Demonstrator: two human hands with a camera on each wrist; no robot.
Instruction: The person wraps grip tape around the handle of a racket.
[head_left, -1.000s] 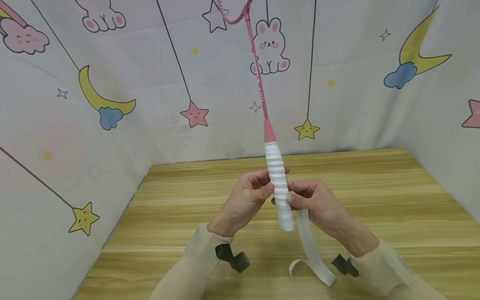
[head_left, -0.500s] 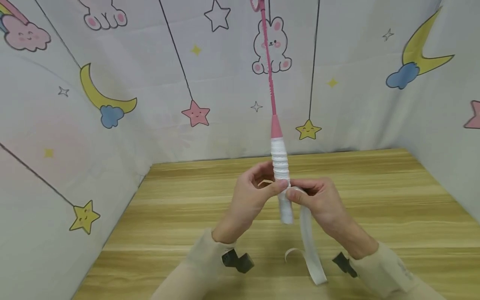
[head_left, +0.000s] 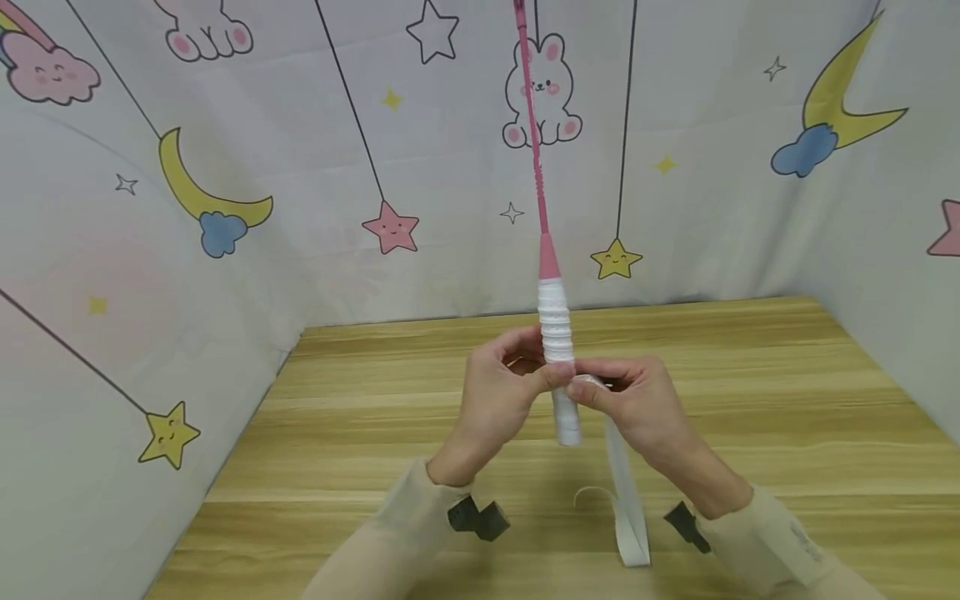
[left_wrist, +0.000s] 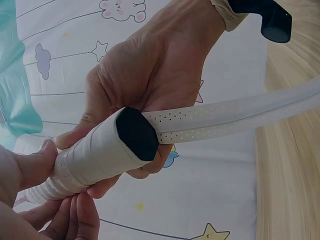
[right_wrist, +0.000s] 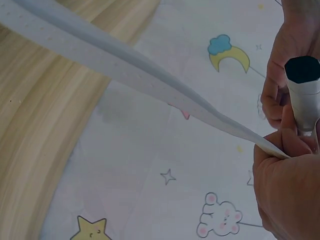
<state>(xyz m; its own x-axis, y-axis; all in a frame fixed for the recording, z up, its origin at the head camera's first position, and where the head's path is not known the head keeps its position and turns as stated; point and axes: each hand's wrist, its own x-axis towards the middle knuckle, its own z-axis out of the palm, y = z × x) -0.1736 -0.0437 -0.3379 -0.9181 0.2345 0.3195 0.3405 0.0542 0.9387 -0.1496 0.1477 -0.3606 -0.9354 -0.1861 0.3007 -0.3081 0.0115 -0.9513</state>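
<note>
A pink badminton racket [head_left: 540,183] stands nearly upright over the table, its head beyond the top of the head view. White overgrip tape wraps its handle [head_left: 555,325] in ridged turns. My left hand [head_left: 495,396] grips the handle's lower half, thumb across the front. Close on the right, my right hand [head_left: 648,408] pinches the loose length of perforated grip tape [head_left: 624,492], whose tail hangs down and folds back near the table. The black butt cap [left_wrist: 136,134] faces the left wrist camera. Some fingers behind the handle are hidden in the head view.
A wood-grain table [head_left: 360,417] lies beneath both hands. White cloth [head_left: 450,283] printed with stars, moons and rabbits hangs behind and at the sides. Small black devices [head_left: 477,518] sit at both wrists.
The racket has swung more upright and turned, its head leaving the view at the top. My left thumb has shifted across the handle's front. The hanging tape tail has swung slightly left.
</note>
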